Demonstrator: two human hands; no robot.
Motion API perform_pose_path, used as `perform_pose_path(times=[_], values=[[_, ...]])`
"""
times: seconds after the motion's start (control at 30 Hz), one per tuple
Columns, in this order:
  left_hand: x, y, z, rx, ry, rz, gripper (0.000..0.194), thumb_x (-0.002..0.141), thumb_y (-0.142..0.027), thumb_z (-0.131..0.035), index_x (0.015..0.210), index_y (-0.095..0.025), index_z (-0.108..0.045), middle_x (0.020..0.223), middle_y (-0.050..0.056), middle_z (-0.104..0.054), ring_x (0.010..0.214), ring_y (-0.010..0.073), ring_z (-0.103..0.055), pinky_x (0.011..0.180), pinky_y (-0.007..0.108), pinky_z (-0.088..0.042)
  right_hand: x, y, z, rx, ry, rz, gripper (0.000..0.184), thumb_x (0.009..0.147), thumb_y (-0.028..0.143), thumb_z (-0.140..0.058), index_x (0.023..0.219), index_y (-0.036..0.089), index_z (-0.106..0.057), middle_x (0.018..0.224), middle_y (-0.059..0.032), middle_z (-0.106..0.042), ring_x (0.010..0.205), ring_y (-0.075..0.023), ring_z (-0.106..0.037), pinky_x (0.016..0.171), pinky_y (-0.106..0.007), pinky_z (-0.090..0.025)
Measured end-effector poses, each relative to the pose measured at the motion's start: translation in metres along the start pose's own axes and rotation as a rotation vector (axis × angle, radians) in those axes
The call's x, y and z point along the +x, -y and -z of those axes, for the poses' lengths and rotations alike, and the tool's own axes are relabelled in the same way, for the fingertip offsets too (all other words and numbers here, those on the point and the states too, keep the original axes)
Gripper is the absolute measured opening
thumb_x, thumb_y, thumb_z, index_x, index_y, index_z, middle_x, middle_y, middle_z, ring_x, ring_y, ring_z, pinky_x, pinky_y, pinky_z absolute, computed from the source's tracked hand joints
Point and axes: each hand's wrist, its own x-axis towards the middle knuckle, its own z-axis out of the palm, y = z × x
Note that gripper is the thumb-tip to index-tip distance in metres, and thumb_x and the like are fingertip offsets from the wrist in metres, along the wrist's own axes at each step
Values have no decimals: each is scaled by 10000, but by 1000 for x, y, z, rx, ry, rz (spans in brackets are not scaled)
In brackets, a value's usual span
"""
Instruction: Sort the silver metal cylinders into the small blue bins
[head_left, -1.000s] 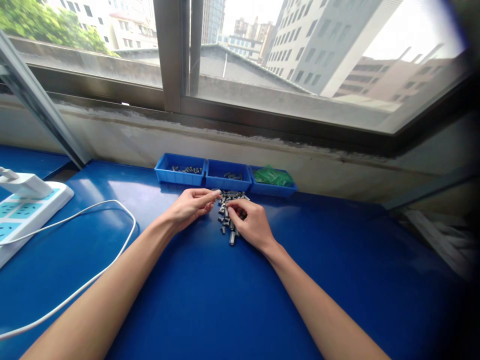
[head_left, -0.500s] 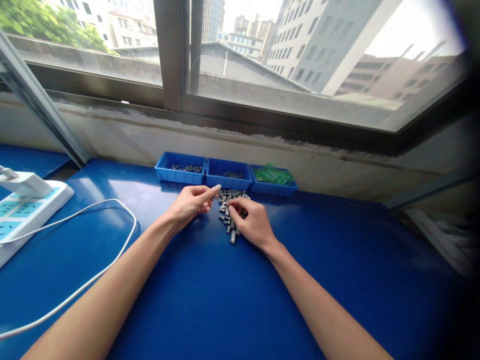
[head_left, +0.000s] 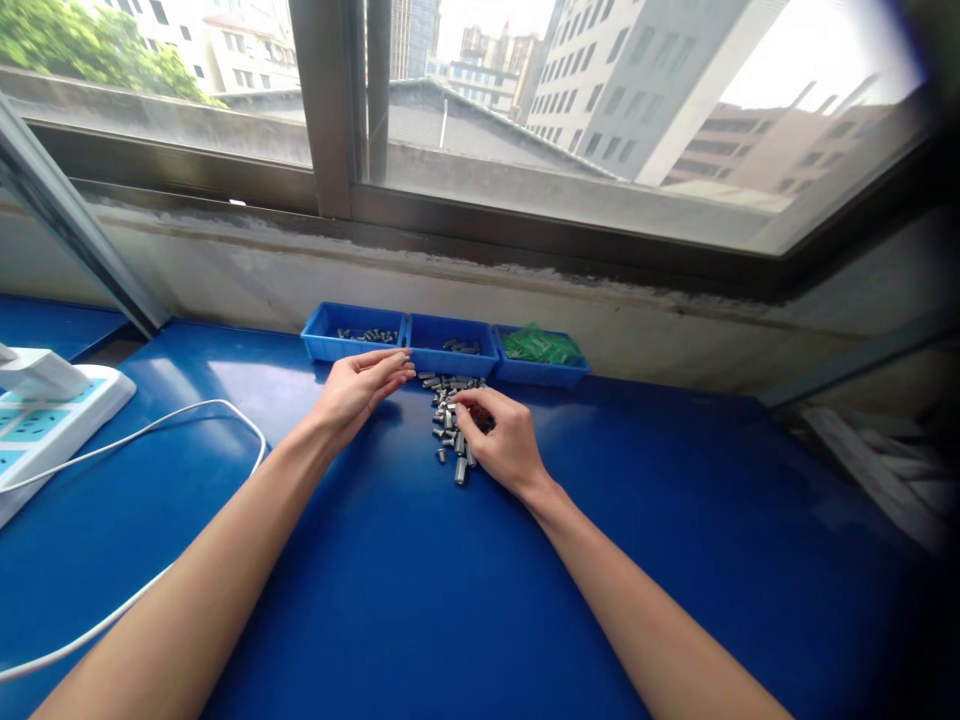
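Observation:
A loose pile of small silvery metal fasteners (head_left: 447, 437), some long cylinders and some shorter headed pieces like screws, lies on the blue tabletop (head_left: 420, 600). Over the right side of this pile is my right hand (head_left: 501, 438), thumb and forefinger pinched at one of the small metal pieces; its kind is too small to tell. My left hand (head_left: 358, 392) is at the pile's upper left, just in front of the bins. Its thumb and fingers are pressed together, and whatever they hold is hidden or too small to name.
Three blue bins stand along the wall: the left bin (head_left: 319, 346) and middle bin (head_left: 450, 362) hold small metal parts, the right bin (head_left: 541, 375) green plastic pieces. A white power strip (head_left: 94, 420) and white cable (head_left: 251, 410) lie at left. Behind is a window (head_left: 480, 215).
My left hand has moved left and up, away from the pile towards the bins. My right hand stays at the pile, still pinching. The view has shifted slightly.

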Motion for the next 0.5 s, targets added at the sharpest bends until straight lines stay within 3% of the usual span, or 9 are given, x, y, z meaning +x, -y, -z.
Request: perform_pose_path(times=[0.2,0.37,0.5], values=[[24,-9,13,-63,-223,-214,329,735,-208,-798,1008,-46,-712,940,145,-738,930,203,-725,999,339,-531,0,-1,0,14,0,0,128,874,199,-575,905,189,-699,894,-48,-733,729,-170,-643,697,-289,-502],[29,-13,16,-95,-217,-204,369,794,-112,-710,1142,-15,-635,1007,175,-731,1006,226,-717,1010,339,-533,0,-2,-2,19,-6,9,115,871,201,-590,905,182,-698,882,-46,-731,717,-166,-636,710,-294,-499],[23,-11,15,0,-170,-252,407,797,-172,-707,1177,-43,-635,1042,156,-733,1004,218,-716,995,341,-536,0,1,3,37,1,15,111,880,208,-594,910,186,-698,884,-47,-722,725,-162,-631,700,-290,-494]])
